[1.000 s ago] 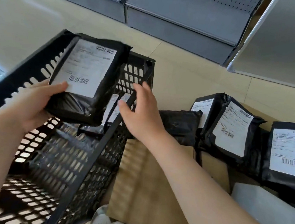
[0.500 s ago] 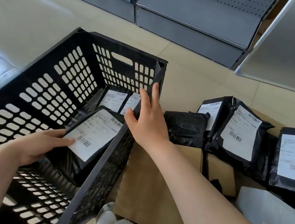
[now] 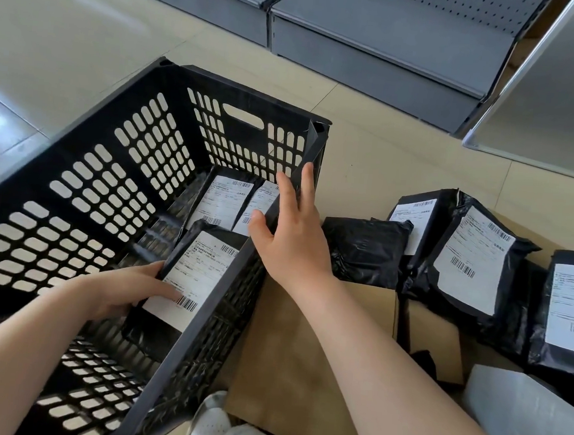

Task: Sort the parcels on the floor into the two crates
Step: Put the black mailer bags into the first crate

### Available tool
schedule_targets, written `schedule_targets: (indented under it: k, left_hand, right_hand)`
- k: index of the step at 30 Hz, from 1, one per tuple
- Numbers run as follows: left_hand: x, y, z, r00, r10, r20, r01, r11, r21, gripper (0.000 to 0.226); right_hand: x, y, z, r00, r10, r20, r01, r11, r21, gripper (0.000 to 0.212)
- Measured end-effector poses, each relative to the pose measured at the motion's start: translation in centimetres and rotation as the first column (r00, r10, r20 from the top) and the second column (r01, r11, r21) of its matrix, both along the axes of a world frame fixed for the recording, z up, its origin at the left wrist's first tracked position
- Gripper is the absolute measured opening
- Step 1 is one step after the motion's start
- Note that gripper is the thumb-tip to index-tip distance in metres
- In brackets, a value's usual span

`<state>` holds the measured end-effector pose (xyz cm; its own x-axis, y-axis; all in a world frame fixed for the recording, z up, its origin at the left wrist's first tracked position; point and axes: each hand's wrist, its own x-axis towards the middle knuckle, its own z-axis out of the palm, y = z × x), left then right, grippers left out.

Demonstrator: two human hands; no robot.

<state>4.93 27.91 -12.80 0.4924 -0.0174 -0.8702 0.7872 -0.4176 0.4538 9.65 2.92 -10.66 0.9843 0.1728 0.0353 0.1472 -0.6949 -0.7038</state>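
Black-bagged parcel (image 3: 188, 278) going into the slotted crate (image 3: 86, 181), left hand (image 3: 125, 290) gripping it, right hand (image 3: 287, 238) loosely steadying the rim; release next.

floor (image 3: 70, 35): beige tiles, sunlit | grey metal shelving (image 3: 379, 35): along far side

crate (image 3: 116, 183) left, three parcels inside | loose parcels (image 3: 467, 262) right on floor
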Motion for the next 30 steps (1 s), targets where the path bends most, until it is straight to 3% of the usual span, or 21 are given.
schedule_targets:
  k: [4,8,10,15,21,25,30]
  left_hand:
    - [0.0,-1.1,-1.2,0.996,-0.082,0.044,0.081,0.996,0.033,0.081]
    - [0.4,-0.4,-2.2,0.979,-0.188,0.078,0.181,0.98,0.088,0.054]
    - [0.3,0.5,-2.8,0.956,-0.292,0.037,0.287,0.953,0.095,0.058]
    - [-0.7,1.0,-4.9,0.89,-0.454,-0.038,0.429,0.809,0.401,0.087]
    - [-0.5,0.2,-6.9,0.909,-0.415,0.042,0.367,0.845,0.388,0.069]
    - [-0.2,0.2,-7.5,0.94,-0.341,0.028,0.318,0.9,0.299,0.065]
    - [-0.4,0.9,-9.5,0.946,-0.324,0.011,0.303,0.895,0.328,0.107]
  right_hand:
    - [-0.1,-0.1,-0.1,1.0,-0.006,0.005,0.006,1.0,0.003,0.068]
    - [0.0,0.0,-0.3,1.0,-0.006,0.012,0.006,1.0,0.004,0.069]
    - [0.0,0.1,-0.4,1.0,-0.01,0.01,0.01,1.0,0.015,0.068]
    - [0.1,0.1,-0.8,1.0,-0.018,0.025,0.018,0.999,0.037,0.068]
    - [0.0,0.2,-0.9,0.999,-0.017,0.034,0.015,0.999,0.039,0.068]
    - [-0.1,0.2,-0.9,0.999,-0.023,0.028,0.021,0.998,0.053,0.067]
    - [0.0,0.2,-1.0,0.999,-0.023,0.037,0.021,0.998,0.063,0.066]
